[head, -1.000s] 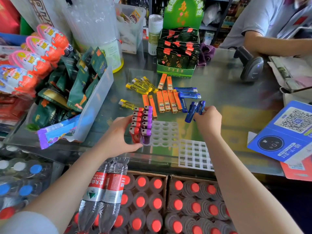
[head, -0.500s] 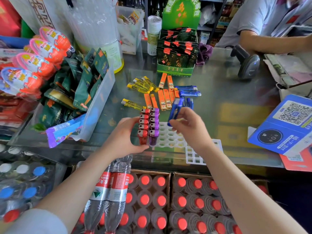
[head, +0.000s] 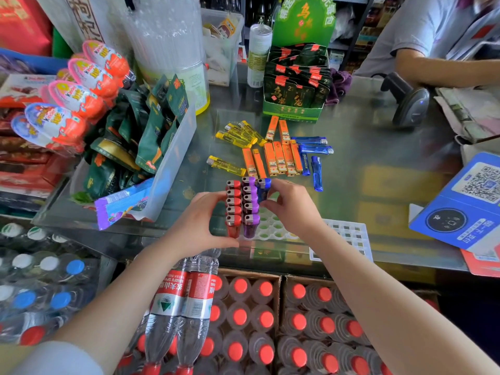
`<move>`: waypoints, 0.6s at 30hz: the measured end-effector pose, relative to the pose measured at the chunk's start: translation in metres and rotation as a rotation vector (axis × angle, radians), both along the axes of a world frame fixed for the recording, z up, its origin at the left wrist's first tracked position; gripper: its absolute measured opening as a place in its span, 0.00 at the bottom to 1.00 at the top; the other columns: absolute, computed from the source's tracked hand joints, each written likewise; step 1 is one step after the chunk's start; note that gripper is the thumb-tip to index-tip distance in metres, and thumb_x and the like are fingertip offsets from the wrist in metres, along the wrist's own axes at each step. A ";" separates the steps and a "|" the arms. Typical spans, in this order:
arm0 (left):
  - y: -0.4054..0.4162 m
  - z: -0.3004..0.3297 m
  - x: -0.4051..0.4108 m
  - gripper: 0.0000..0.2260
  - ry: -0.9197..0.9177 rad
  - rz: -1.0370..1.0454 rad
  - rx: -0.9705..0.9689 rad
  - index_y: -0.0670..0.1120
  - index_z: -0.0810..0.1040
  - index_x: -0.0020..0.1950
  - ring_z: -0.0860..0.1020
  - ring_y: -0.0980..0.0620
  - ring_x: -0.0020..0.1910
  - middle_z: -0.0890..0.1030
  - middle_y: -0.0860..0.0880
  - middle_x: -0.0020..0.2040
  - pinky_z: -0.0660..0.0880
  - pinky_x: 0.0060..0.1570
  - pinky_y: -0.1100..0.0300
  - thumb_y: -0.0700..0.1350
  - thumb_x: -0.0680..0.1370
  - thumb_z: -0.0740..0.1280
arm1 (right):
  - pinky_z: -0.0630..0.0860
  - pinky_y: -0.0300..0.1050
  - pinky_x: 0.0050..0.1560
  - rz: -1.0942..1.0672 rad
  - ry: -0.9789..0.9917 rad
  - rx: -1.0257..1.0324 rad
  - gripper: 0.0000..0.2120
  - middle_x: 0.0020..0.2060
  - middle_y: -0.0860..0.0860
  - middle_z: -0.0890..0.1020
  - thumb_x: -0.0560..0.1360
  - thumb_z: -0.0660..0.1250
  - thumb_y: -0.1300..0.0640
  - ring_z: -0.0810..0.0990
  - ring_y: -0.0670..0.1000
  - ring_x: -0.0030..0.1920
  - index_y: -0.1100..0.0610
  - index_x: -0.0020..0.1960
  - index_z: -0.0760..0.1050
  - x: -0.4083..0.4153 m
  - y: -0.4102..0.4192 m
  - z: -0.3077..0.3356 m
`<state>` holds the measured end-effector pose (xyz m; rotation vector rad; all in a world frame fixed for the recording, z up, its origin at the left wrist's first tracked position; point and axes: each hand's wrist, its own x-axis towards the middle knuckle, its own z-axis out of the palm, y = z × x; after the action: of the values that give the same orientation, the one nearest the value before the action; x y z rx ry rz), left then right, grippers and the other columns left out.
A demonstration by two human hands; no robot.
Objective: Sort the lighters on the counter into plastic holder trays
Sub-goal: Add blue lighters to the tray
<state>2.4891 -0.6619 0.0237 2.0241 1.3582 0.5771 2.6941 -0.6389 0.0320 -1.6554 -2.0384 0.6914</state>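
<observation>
Bright, even daylight fills the scene, colours saturated. The shiny grey glass-topped table [head: 365, 147] carries soft pale glare and faint reflections. Shadows are weak. Wide-angle distortion bends the edges, and the corners and far shelves look soft and blurred.

The water bottle label [head: 180, 289] reads "NONGFU SPRING"; the green sachets [head: 295, 90] show "2" and "乌龙".

You were at a small shop's glass counter [head: 378, 158]: barcode scanner [head: 411, 106], QR payment sign [head: 465, 201], snack display boxes [head: 295, 82], chocolate eggs [head: 81, 96], crates of bottled water [head: 243, 320] below.
</observation>
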 end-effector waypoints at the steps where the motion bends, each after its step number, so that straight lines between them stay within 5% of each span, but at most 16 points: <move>1: 0.000 0.001 0.000 0.35 0.004 -0.002 0.003 0.59 0.65 0.59 0.65 0.58 0.56 0.64 0.70 0.50 0.62 0.53 0.59 0.64 0.55 0.71 | 0.75 0.51 0.38 0.002 -0.017 0.012 0.06 0.45 0.51 0.79 0.72 0.69 0.58 0.71 0.51 0.34 0.60 0.46 0.75 0.000 0.000 0.000; 6: 0.001 0.003 0.005 0.32 -0.007 0.013 0.022 0.59 0.66 0.56 0.65 0.59 0.53 0.65 0.70 0.49 0.61 0.51 0.63 0.64 0.55 0.73 | 0.75 0.47 0.37 0.017 -0.152 0.061 0.08 0.46 0.52 0.77 0.72 0.68 0.56 0.77 0.55 0.42 0.60 0.47 0.75 -0.004 0.004 0.003; 10: 0.004 -0.001 0.008 0.33 -0.014 0.050 -0.006 0.58 0.65 0.58 0.64 0.59 0.56 0.66 0.67 0.51 0.62 0.55 0.60 0.55 0.58 0.78 | 0.68 0.41 0.35 0.072 -0.103 0.042 0.07 0.42 0.47 0.73 0.72 0.68 0.59 0.71 0.48 0.38 0.57 0.48 0.73 0.013 0.007 0.008; 14: 0.007 -0.002 0.008 0.35 0.010 0.045 -0.044 0.58 0.65 0.60 0.63 0.60 0.58 0.67 0.65 0.53 0.62 0.56 0.59 0.58 0.57 0.77 | 0.73 0.46 0.39 -0.269 0.022 0.206 0.05 0.41 0.50 0.78 0.73 0.63 0.60 0.74 0.50 0.38 0.58 0.48 0.75 0.040 0.013 0.007; 18: 0.010 -0.005 0.008 0.39 0.024 0.062 -0.073 0.56 0.65 0.62 0.63 0.61 0.58 0.67 0.62 0.55 0.63 0.57 0.58 0.67 0.54 0.68 | 0.70 0.47 0.45 -0.559 -0.031 0.023 0.13 0.56 0.56 0.75 0.75 0.61 0.57 0.75 0.57 0.51 0.59 0.59 0.70 0.052 0.029 0.000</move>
<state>2.4967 -0.6522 0.0189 1.9428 1.4394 0.5243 2.7459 -0.6094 0.0319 -2.0950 -1.4752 0.4406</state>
